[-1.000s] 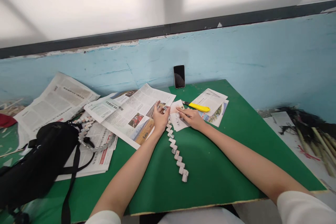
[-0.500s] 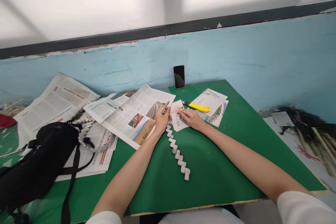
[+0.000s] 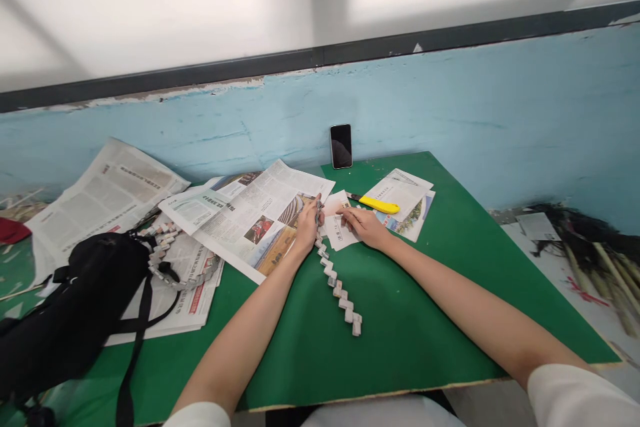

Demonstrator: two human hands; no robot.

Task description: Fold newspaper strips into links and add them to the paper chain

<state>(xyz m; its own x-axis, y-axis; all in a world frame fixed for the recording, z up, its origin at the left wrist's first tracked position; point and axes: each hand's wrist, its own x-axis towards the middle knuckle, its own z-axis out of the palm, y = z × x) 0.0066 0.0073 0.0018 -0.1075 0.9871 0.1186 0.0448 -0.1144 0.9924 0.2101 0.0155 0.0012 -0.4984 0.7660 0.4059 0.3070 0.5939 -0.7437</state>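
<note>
A zigzag chain of folded paper (image 3: pixel 338 290) runs from my left hand (image 3: pixel 307 227) down across the green table. My left hand is closed round the chain's upper end, at the right edge of a spread newspaper (image 3: pixel 245 217). My right hand (image 3: pixel 367 227) has its fingers pinched together over small paper pieces (image 3: pixel 340 233); whether it grips one of them is too small to tell. A yellow utility knife (image 3: pixel 379 205) lies just beyond my right hand, partly on cut newspaper sheets (image 3: pixel 403 190).
A phone (image 3: pixel 341 146) leans against the blue wall at the back. On the left are a black bag (image 3: pixel 95 293) with straps, a second folded paper chain (image 3: pixel 187 280) and more newspapers (image 3: pixel 110 203). The green table (image 3: pixel 425 340) has its front edge near me.
The chain's lower end has shifted slightly up toward my left hand. My left hand's fingers have moved a little round the chain's top. My right hand has hardly moved.
</note>
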